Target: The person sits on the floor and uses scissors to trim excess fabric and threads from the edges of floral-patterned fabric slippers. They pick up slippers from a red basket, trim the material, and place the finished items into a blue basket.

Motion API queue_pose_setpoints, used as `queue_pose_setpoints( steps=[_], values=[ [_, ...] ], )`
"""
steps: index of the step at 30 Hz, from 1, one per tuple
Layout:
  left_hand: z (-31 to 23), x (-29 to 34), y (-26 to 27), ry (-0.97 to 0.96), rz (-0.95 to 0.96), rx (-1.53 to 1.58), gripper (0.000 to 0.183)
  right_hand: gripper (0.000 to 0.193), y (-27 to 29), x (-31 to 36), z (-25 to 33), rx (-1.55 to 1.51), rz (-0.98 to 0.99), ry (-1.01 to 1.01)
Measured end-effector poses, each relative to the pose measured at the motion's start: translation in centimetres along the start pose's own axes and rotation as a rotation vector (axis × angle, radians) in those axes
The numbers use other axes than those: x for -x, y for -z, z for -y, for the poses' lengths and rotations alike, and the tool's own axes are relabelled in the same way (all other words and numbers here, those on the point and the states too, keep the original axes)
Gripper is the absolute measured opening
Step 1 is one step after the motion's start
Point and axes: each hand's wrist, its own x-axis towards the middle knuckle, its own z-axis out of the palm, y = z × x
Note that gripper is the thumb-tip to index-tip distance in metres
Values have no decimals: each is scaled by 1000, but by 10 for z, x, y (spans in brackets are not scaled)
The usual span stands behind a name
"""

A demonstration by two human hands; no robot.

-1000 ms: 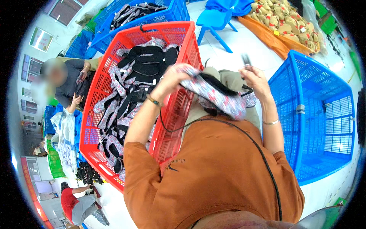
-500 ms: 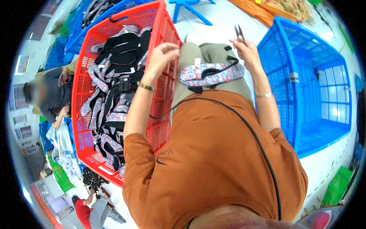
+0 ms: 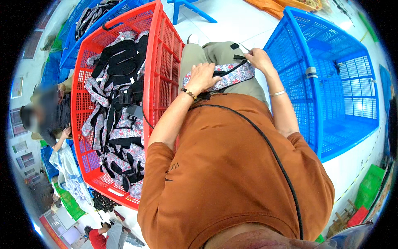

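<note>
A floral padded fabric piece with black straps [image 3: 233, 80] lies across my lap, over the olive trousers [image 3: 222, 50]. My left hand [image 3: 202, 77] grips its left end from above, thumb on the print and the other fingers close together. Just beyond its upper right edge, my right hand [image 3: 260, 59] is closed round thread snips [image 3: 246, 48]. Their slim pointed blades stick out toward the left; the handles are hidden in my fist. A black strap end [image 3: 239, 57] stands up from the piece near the right fingers.
On my left stands a red crate [image 3: 154, 83] heaped with similar floral and black pieces [image 3: 124, 62]. A blue crate [image 3: 315, 95] is at my right. Ahead is a blue stool [image 3: 192, 9]. A black cable [image 3: 271, 145] runs across my shirt. Two other people are at the left.
My left hand has come down from the air beside the red crate onto the floral piece. The right hand has lowered toward the piece, and the snips have swung from pointing up to pointing left.
</note>
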Motion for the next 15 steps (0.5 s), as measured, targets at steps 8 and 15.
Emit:
queue_pose_setpoints(
  steps=[8, 15],
  values=[
    [-28, -2, 2, -200, -226, 197, 42, 43, 15, 21, -10, -532, 378, -222],
    [-56, 20, 51, -127, -215, 577, 33, 18, 41, 54, 50, -897, 515, 47]
  ],
)
